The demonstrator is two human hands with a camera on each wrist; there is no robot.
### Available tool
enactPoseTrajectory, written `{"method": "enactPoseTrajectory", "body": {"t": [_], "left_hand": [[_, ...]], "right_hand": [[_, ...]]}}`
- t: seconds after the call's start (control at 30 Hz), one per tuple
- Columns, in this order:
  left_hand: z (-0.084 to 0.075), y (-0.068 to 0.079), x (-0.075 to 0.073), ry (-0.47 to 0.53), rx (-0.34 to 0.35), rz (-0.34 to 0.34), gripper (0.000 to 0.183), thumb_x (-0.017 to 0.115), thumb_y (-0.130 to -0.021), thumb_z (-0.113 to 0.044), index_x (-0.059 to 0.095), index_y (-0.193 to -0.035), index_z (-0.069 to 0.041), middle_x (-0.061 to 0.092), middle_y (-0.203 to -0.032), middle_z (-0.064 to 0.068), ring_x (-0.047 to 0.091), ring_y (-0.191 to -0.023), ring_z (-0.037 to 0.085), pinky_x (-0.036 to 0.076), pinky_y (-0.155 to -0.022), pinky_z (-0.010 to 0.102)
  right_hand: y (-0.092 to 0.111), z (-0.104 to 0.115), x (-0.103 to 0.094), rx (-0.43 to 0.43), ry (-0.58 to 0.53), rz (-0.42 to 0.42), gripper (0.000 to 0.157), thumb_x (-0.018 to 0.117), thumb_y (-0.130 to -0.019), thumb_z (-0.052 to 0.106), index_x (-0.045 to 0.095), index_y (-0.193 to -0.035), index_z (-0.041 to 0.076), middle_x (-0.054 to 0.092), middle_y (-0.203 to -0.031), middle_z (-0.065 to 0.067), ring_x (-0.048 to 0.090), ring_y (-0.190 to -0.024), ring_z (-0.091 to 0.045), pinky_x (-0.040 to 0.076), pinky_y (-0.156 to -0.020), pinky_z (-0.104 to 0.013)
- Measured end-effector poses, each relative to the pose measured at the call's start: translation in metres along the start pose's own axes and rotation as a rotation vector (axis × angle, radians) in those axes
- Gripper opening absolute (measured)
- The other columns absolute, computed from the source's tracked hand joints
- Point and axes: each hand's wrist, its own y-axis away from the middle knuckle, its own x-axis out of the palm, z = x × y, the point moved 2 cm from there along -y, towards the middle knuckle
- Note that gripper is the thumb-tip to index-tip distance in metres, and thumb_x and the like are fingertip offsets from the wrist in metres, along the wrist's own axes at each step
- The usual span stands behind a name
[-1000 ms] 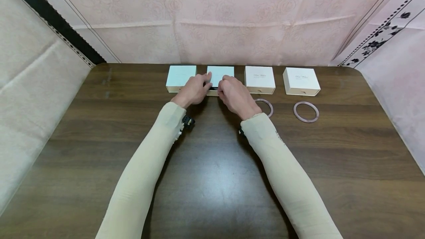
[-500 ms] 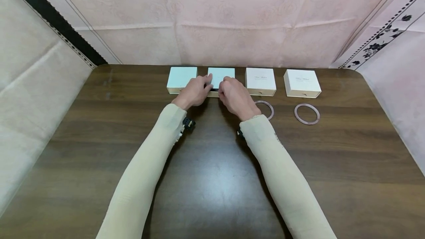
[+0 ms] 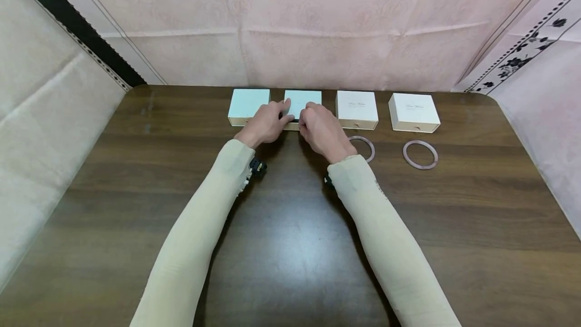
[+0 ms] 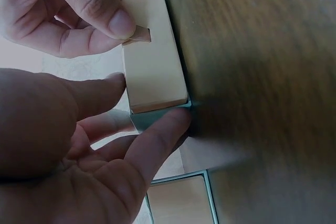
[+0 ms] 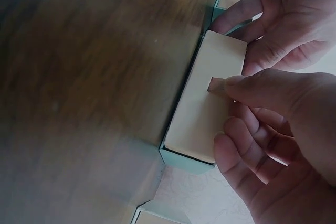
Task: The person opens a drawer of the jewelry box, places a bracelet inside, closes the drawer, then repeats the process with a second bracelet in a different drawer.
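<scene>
Turquoise drawer box (image 3: pixel 303 99): it is placed at 12 o'clock on the table (image 3: pixel 476 216).
Left hand (image 3: pixel 265 122): fingers are clamped on the box's 9 o'clock side.
Right hand (image 3: pixel 321 132): pull tab (image 4: pixel 140 35) is pinched by thumb and finger.
Lilac rings (image 3: pixel 422 167): both are laid at the box's 4 o'clock.

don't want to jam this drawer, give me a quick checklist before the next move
1. Right hand pinches the pull tab: ok.
2. Left hand holds the pale blue drawer box at one end: ok.
3. Drawer flush with its box: not ok, its front looks slightly proud.
4. Drawer's contents: cannot tell, inside hidden.
5. Lilac bangles clear of the held box: ok, both lie to its right.
</scene>
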Motion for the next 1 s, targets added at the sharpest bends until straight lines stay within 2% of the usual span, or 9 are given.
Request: {"method": "enactPoseTrajectory", "body": {"t": [0.03, 0.07, 0.33, 1.0], "left_hand": [[-0.0003, -0.0001, -0.0002, -0.001, -0.003, 0.001, 0.058, 0.045, -0.111, -0.03, 0.025, -0.163, -0.013, 0.028, -0.168, 0.011, 0.031, -0.154, 0.029, 0.037, -0.12, 0.04], [-0.0003, -0.0006, -0.0002, 0.002, -0.006, 0.001, 0.059, 0.045, -0.11, -0.031, 0.025, -0.163, -0.013, 0.028, -0.168, 0.011, 0.03, -0.154, 0.029, 0.035, -0.121, 0.042], [0.0011, -0.0014, 0.0007, 0.031, -0.018, -0.009, 0.062, 0.047, -0.109, -0.036, 0.025, -0.162, -0.014, 0.029, -0.167, 0.013, 0.036, -0.151, 0.031, 0.04, -0.117, 0.042], [0.0014, -0.0013, -0.0011, 0.032, -0.016, 0.003, 0.062, 0.049, -0.109, -0.033, 0.025, -0.163, -0.015, 0.026, -0.169, 0.009, 0.032, -0.153, 0.03, 0.04, -0.116, 0.041]], "right_hand": [[0.0001, -0.0001, -0.0002, 0.003, 0.001, -0.001, 0.019, 0.059, -0.097, 0.002, 0.072, -0.084, 0.005, 0.061, -0.096, -0.009, 0.057, -0.085, -0.023, 0.052, -0.077, -0.033], [0.0001, -0.0002, -0.0003, 0.006, 0.001, -0.001, 0.019, 0.059, -0.097, 0.002, 0.072, -0.084, 0.005, 0.061, -0.096, -0.009, 0.057, -0.085, -0.023, 0.052, -0.077, -0.033], [-0.0002, -0.0004, 0.0, 0.022, -0.012, -0.003, 0.018, 0.059, -0.098, 0.003, 0.074, -0.088, 0.004, 0.063, -0.099, -0.01, 0.059, -0.089, -0.023, 0.054, -0.08, -0.034], [-0.0018, -0.0005, -0.0004, 0.039, -0.03, -0.007, 0.023, 0.057, -0.099, 0.003, 0.073, -0.083, 0.006, 0.06, -0.096, -0.008, 0.055, -0.083, -0.022, 0.049, -0.074, -0.033]]}}
